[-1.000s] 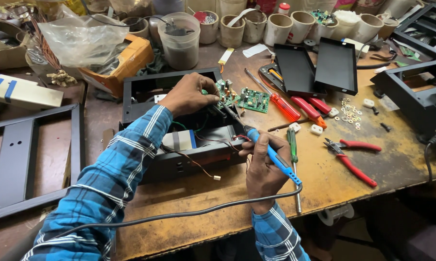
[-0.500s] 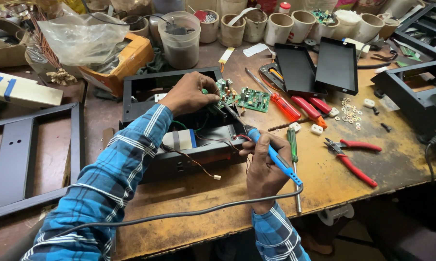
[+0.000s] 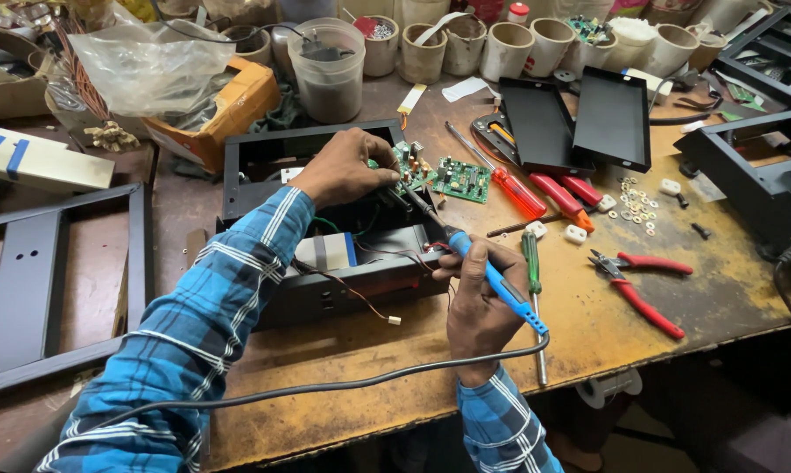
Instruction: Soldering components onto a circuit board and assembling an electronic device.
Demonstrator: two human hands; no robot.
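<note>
Screwdrivers (image 3: 536, 188) and pliers (image 3: 641, 280) crowd the right — front edge bare.

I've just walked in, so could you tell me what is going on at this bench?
A person in a blue plaid shirt is soldering inside an open black metal case. The right hand holds a blue-handled soldering iron, its tip pointed at a green circuit board that the left hand steadies at the case's edge. Red-handled pliers, screwdrivers and loose washers lie to the right on the wooden table.

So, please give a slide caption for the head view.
Right hand holds blue soldering iron to green circuit board, steadied by left hand.
</note>
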